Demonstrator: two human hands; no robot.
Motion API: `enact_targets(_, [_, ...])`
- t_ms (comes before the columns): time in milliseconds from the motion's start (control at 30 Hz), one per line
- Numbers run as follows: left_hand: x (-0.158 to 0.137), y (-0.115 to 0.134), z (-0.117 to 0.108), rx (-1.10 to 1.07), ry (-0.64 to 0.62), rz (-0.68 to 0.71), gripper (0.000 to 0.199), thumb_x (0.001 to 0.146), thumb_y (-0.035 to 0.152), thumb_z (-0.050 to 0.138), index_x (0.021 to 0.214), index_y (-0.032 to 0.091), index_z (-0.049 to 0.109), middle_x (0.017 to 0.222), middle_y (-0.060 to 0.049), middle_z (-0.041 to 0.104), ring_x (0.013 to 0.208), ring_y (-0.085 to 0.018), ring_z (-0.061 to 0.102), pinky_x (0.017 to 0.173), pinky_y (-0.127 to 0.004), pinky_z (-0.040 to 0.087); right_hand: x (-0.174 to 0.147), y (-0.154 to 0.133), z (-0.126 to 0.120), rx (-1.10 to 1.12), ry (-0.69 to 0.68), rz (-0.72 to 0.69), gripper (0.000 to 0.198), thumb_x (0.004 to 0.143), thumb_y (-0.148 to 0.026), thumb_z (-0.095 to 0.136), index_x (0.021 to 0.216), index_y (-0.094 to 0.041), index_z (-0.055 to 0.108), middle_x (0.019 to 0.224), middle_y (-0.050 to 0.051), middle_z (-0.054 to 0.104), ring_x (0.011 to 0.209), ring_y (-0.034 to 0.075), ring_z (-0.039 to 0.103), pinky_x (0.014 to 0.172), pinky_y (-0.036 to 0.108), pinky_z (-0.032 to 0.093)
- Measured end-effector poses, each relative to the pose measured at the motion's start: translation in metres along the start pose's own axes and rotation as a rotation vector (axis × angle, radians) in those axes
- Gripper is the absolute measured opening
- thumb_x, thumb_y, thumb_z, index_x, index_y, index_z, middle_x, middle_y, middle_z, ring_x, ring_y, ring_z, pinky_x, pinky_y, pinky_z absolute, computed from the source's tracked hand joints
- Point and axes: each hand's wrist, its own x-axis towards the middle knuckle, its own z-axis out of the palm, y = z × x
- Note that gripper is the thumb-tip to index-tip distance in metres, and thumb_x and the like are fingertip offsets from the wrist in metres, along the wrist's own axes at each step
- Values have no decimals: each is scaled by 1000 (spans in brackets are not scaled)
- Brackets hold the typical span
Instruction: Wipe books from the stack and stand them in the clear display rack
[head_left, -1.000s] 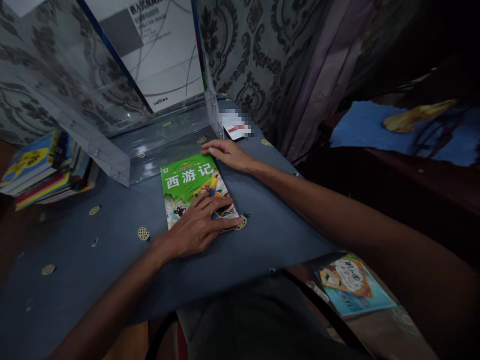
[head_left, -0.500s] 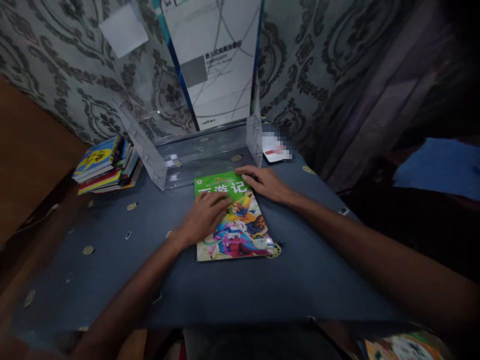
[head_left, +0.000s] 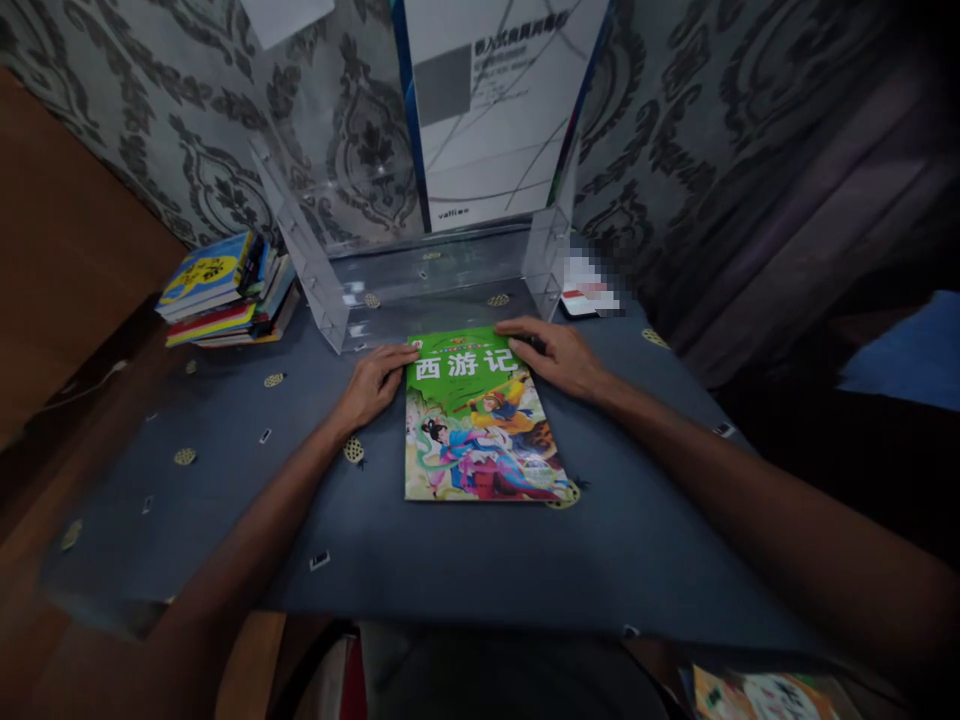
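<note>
A closed picture book (head_left: 480, 430) lies flat on the cloth-covered table, its green cover carrying white Chinese characters above brightly coloured figures. At its upper left corner, my left hand (head_left: 373, 385) rests on the cloth, fingers stretched out and their tips touching the book's edge. My right hand (head_left: 559, 355) lies at the upper right corner with its fingers extended along the top edge and its thumb near the right side. Neither hand lifts the book; the undersides of the fingers are hidden.
Behind the book stands a clear plastic stand (head_left: 322, 290) with side panels. To the left is a stack of books (head_left: 217, 290). A partly blurred phone-like object (head_left: 589, 295) lies right of the stand. A large white printed board (head_left: 495, 130) leans against the wall. The table (head_left: 465, 560) has a patterned cloth.
My left hand has moved off the cover to the book's upper left edge, uncovering the title. My right hand stays at the upper right corner. The camera view has shifted.
</note>
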Motion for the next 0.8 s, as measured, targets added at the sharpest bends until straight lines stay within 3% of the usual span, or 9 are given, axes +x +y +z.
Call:
enact_targets(200, [-30, 29, -6, 10, -16, 41, 51, 84, 2, 43, 124, 22, 69, 125, -8, 71, 119, -21, 64, 102, -45, 50, -1, -1, 1, -17, 19, 3, 36, 92, -31, 51, 121, -20, 69, 119, 9, 74, 109, 27, 70, 95, 45, 55])
enact_targets(600, [-93, 103, -22, -15, -90, 111, 45, 96, 9, 46, 133, 28, 62, 124, -10, 70, 117, -23, 65, 94, -42, 51, -1, -1, 4, 2, 30, 20, 37, 88, -29, 55, 121, -20, 70, 119, 9, 74, 111, 28, 69, 99, 47, 53])
enact_targets(800, [-107, 121, -26, 2, -121, 126, 42, 95, 10, 47, 131, 26, 62, 121, -10, 72, 115, -23, 65, 92, -43, 51, 1, -1, -1, -26, -16, 30, 40, 90, -28, 52, 125, -19, 67, 123, 9, 72, 115, 28, 66, 102, 46, 50])
